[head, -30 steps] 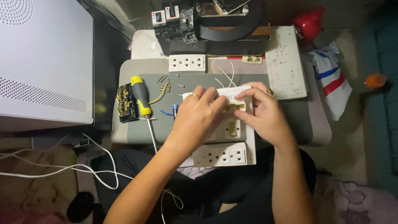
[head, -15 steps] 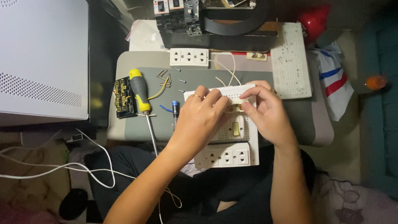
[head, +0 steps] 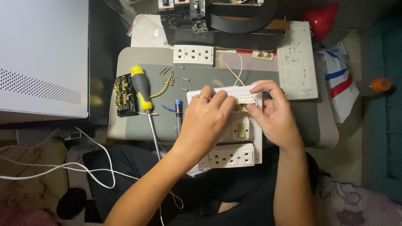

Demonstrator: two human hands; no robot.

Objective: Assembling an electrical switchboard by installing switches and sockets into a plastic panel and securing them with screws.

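Head view, looking straight down over the person's lap: nearest the body lies a white socket strip (head: 228, 157) with three outlets, at the near edge of a white panel (head: 247, 134) that rests on the grey tabletop (head: 130, 125). Just beyond it, both hands meet over the middle of that panel. The left hand (head: 207, 119), a ring on one finger, is curled palm down with its fingers (head: 224, 104) bent closed onto the far part of the panel, and the right hand (head: 272, 117) comes in from the other side, thumb and fingers pinched together at a small brass-coloured part (head: 240, 108) between the two hands; which hand actually has hold of that part I cannot tell, since the fingertips cover most of it. To the left of the hands a blue-capped tool (head: 178, 115) lies beside a short blue wire, then a screwdriver (head: 144, 96) with a yellow and black handle, and a black terminal block (head: 124, 95) with brass contacts touching its side. Farther out sit loose screws (head: 173, 75) and a yellow wire, a second white socket strip (head: 193, 54), and a white perforated board (head: 296, 60) to the right. At the far edge stands a black device (head: 217, 21), with a red object (head: 321, 19) off to its right.
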